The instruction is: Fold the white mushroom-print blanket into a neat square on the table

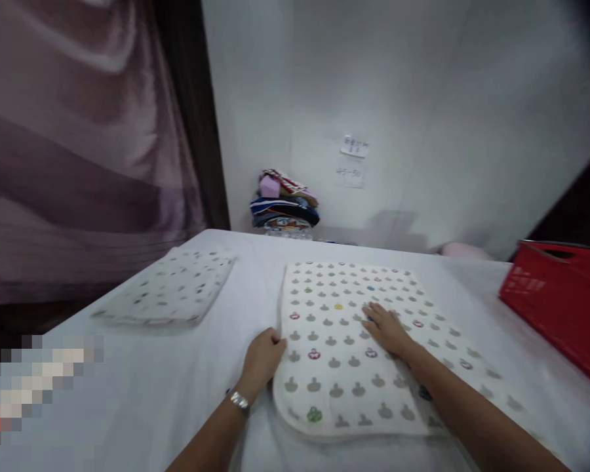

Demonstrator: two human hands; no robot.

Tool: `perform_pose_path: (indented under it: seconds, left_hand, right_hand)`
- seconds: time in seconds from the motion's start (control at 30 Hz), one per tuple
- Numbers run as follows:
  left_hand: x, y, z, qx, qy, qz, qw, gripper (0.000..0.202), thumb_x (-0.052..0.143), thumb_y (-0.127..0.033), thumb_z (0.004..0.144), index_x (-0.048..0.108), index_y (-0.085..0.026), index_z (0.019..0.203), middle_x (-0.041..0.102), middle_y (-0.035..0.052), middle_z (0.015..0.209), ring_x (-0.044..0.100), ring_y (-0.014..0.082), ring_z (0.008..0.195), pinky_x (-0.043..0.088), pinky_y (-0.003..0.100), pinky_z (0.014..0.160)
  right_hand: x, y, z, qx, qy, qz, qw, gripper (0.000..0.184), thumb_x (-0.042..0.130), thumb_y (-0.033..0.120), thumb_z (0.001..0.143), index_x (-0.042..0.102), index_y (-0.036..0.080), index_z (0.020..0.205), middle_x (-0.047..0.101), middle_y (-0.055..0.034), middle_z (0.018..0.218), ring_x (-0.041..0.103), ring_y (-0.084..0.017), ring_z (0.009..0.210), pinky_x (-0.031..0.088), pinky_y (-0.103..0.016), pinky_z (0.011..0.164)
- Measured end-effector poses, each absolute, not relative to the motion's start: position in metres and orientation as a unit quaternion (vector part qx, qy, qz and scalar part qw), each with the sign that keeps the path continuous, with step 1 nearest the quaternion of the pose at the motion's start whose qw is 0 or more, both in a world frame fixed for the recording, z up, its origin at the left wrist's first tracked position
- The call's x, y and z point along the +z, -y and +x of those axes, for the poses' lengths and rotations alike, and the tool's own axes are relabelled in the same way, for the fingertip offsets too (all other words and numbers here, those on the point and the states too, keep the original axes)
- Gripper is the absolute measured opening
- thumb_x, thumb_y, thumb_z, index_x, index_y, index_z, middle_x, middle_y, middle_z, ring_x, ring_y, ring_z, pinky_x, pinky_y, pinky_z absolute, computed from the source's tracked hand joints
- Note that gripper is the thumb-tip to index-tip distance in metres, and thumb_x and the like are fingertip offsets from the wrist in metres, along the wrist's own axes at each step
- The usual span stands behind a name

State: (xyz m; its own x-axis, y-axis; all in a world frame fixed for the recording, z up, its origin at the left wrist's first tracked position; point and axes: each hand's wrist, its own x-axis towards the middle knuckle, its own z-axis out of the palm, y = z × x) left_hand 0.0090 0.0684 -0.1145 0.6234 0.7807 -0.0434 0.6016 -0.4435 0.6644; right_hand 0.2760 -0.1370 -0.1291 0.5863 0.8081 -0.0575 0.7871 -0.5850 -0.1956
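Note:
A white blanket (pixel 344 341) printed with rows of small grey shapes, a few of them coloured, lies flat in front of me. Its near left corner is rounded. At its left edge, my left hand (pixel 265 354) is closed with the fingers curled onto the border; a metal-band watch (pixel 239 401) circles that wrist. My right hand (pixel 386 328) rests palm down on the upper middle of the blanket, its fingers stretched out. The right forearm covers part of the blanket's right side.
A folded white cloth with dark specks (pixel 172 288) lies to the left on the white-covered table (pixel 255 262). Several folded fabrics (pixel 285 203) are stacked by the back wall. A red bag (pixel 560 301) stands at the right. A purple curtain (pixel 78 164) hangs at the left.

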Motion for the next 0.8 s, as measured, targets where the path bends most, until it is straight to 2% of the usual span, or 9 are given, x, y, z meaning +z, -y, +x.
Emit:
perform_pose_path:
  seconds: [0.13,0.27,0.37,0.47,0.63,0.8]
  left_hand:
    - [-0.116,-0.076,0.010,0.105,-0.400,0.845,0.340,0.016,0.045,-0.033,0.076,0.047,-0.020,0.065,0.057,-0.0010,0.064,0.055,0.0170,0.064,0.036,0.026,0.059]
    - [-0.124,-0.090,0.015,0.117,-0.409,0.824,0.373,0.019,0.048,-0.037,0.071,0.051,-0.021,0.080,0.063,0.0020,0.082,0.061,0.0208,0.080,0.043,0.029,0.070]
    - [-0.130,-0.097,0.018,0.116,-0.425,0.801,0.404,0.033,0.050,-0.039,0.067,0.050,-0.020,0.095,0.064,0.0043,0.090,0.062,0.0228,0.085,0.045,0.031,0.074]
    - [-0.133,-0.100,0.020,0.104,-0.424,0.798,0.416,0.045,0.049,-0.042,0.066,0.047,-0.020,0.105,0.065,0.0042,0.088,0.063,0.0245,0.081,0.046,0.034,0.072]
    - [-0.136,-0.102,0.020,0.108,-0.427,0.783,0.439,0.052,0.048,-0.044,0.063,0.045,-0.019,0.108,0.066,0.0049,0.087,0.064,0.0256,0.081,0.047,0.035,0.073]
    - [-0.142,-0.105,0.021,0.118,-0.426,0.789,0.428,0.048,0.048,-0.044,0.063,0.049,-0.021,0.105,0.066,0.0032,0.084,0.064,0.0264,0.080,0.048,0.036,0.071]
  right_hand:
    - [-0.113,0.158,0.287,0.041,0.424,-0.899,0.103,0.055,0.024,0.049,0.091,0.033,0.024,0.139,0.017,-0.0052,0.149,0.008,-0.022,0.137,0.011,-0.043,0.108]
    - [-0.111,0.192,0.302,0.048,0.357,-0.929,0.086,0.056,0.029,0.050,0.090,0.034,0.022,0.139,0.019,-0.0084,0.149,0.010,-0.024,0.137,0.009,-0.045,0.107]
    - [-0.115,0.207,0.309,0.062,0.335,-0.934,0.105,0.054,0.028,0.049,0.090,0.036,0.023,0.137,0.023,-0.0084,0.147,0.015,-0.025,0.136,0.011,-0.045,0.106]
    - [-0.117,0.212,0.314,0.040,0.331,-0.936,0.114,0.055,0.028,0.050,0.090,0.036,0.021,0.137,0.022,-0.0105,0.148,0.013,-0.026,0.136,0.011,-0.046,0.106]
    - [-0.114,0.212,0.322,0.055,0.298,-0.947,0.104,0.054,0.027,0.049,0.090,0.036,0.022,0.137,0.022,-0.0098,0.148,0.013,-0.024,0.136,0.011,-0.045,0.106]
    - [-0.107,0.190,0.315,0.037,0.348,-0.932,0.092,0.060,0.024,0.053,0.090,0.028,0.020,0.141,0.009,-0.0081,0.150,0.001,-0.023,0.137,0.002,-0.044,0.108]
